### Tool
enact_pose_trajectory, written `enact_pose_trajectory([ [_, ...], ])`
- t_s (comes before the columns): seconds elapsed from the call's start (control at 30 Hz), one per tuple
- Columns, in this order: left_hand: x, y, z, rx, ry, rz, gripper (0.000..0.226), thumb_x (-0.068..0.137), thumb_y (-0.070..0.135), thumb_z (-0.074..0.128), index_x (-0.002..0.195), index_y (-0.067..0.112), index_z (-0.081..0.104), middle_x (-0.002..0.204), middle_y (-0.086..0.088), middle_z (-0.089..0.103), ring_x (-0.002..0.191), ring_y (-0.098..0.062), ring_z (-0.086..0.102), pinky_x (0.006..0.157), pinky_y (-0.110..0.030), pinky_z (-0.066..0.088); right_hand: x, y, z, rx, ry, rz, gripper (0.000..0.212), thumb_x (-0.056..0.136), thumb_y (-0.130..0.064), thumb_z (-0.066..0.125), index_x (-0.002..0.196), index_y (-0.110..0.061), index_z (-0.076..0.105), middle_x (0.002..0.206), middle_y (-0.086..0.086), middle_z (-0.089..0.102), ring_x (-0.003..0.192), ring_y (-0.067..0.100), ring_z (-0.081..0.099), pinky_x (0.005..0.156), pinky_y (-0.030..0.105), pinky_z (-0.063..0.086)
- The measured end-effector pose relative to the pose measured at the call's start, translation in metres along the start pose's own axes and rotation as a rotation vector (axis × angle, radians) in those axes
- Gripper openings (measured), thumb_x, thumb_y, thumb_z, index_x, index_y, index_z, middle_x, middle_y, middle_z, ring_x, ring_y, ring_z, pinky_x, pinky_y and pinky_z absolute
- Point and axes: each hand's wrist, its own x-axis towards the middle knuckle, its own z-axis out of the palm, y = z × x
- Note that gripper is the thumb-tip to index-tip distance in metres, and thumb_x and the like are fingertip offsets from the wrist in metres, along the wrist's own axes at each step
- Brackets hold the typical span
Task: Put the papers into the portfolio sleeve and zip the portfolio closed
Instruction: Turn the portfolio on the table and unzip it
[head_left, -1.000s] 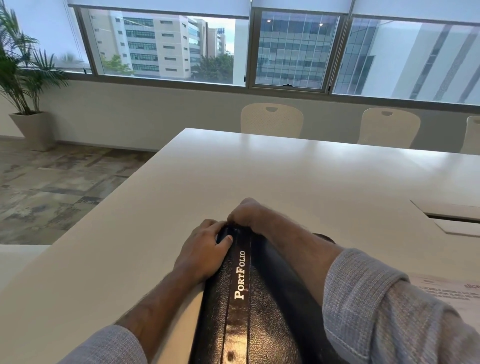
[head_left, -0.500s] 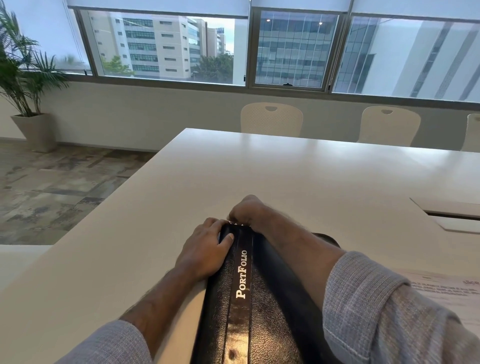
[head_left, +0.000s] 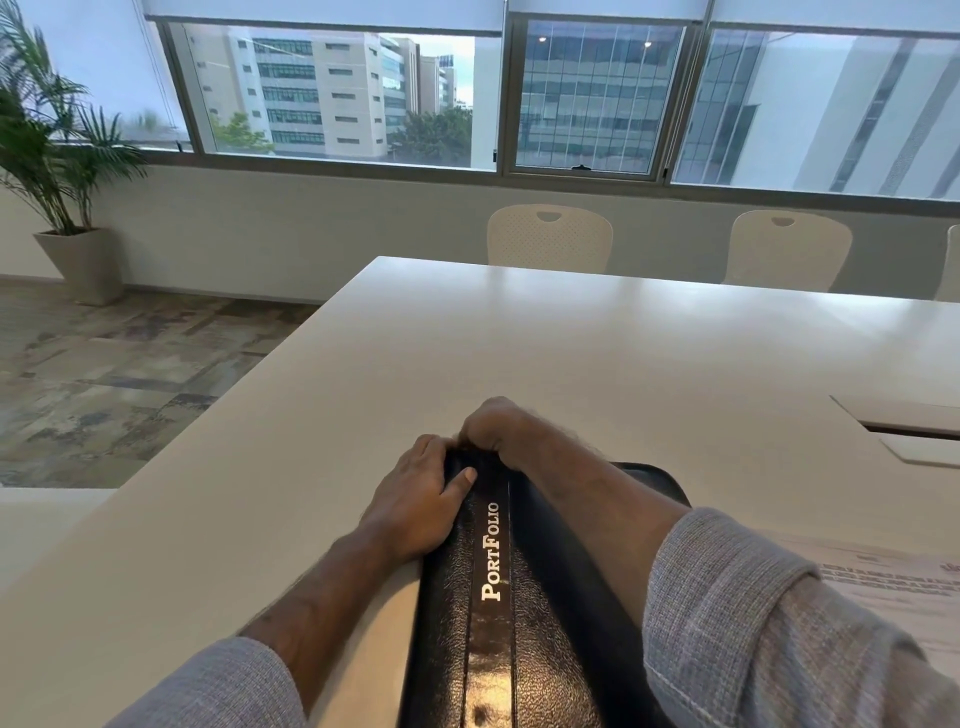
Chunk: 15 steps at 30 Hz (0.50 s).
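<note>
A black leather portfolio (head_left: 498, 613) with gold "PortFolio" lettering on its spine lies on the white table (head_left: 597, 353), spine up and towards me. My left hand (head_left: 421, 499) rests flat on its left side near the far end, thumb on the spine. My right hand (head_left: 493, 426) is curled over the far top corner of the portfolio, fingers closed there; what they pinch is hidden. A printed sheet of paper (head_left: 893, 582) lies on the table to the right, partly behind my right sleeve.
A recessed cable hatch (head_left: 909, 426) sits in the table at the right. Two cream chairs (head_left: 550, 239) stand along the far edge. A potted palm (head_left: 62, 171) stands on the floor at the far left, below the windows.
Both hands have stayed at the portfolio's far end; the right hand has shifted very slightly there. The portfolio has not moved.
</note>
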Motion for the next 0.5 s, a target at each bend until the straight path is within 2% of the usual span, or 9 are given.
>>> enact_pose_trajectory([
  [0.1, 0.001, 0.000, -0.001, -0.042, 0.017, 0.004, 0.038, 0.098, 0.045, 0.046, 0.131, 0.026, 0.049, 0.126, 0.011, 0.050, 0.113, -0.007, 0.047, 0.091, -0.028, 0.038, -0.001, 0.000, -0.003, -0.057, -0.023, 0.012, 0.009, 0.086, -0.009, 0.065, 0.085, -0.001, 0.068, 0.084, 0.011, 0.067, 0.081, 0.026, 0.066, 0.082, 0.037, 0.058],
  [0.23, 0.005, -0.001, -0.001, -0.035, 0.042, 0.007, 0.023, 0.100, 0.038, 0.045, 0.118, 0.027, 0.053, 0.116, 0.012, 0.052, 0.104, -0.005, 0.050, 0.082, -0.026, 0.037, 0.001, 0.009, -0.006, -0.082, 0.022, -0.011, 0.021, 0.081, -0.005, 0.064, 0.099, 0.003, 0.070, 0.102, 0.014, 0.070, 0.087, 0.025, 0.067, 0.083, 0.034, 0.057],
  [0.37, 0.015, -0.004, -0.001, -0.012, 0.046, 0.007, 0.009, 0.100, 0.035, 0.045, 0.102, 0.030, 0.052, 0.104, 0.011, 0.053, 0.099, -0.008, 0.050, 0.081, -0.028, 0.036, 0.000, 0.014, -0.010, -0.170, 0.055, -0.036, 0.019, 0.079, -0.009, 0.064, 0.094, 0.001, 0.070, 0.090, 0.013, 0.068, 0.091, 0.026, 0.069, 0.078, 0.034, 0.057],
  [0.5, 0.027, -0.007, 0.000, 0.029, 0.023, 0.012, 0.012, 0.101, 0.035, 0.045, 0.096, 0.029, 0.053, 0.098, 0.009, 0.054, 0.096, -0.012, 0.050, 0.081, -0.032, 0.036, 0.002, 0.017, -0.012, -0.164, 0.064, -0.039, 0.012, 0.080, -0.008, 0.064, 0.089, -0.002, 0.069, 0.083, 0.011, 0.062, 0.080, 0.024, 0.063, 0.077, 0.035, 0.056],
])
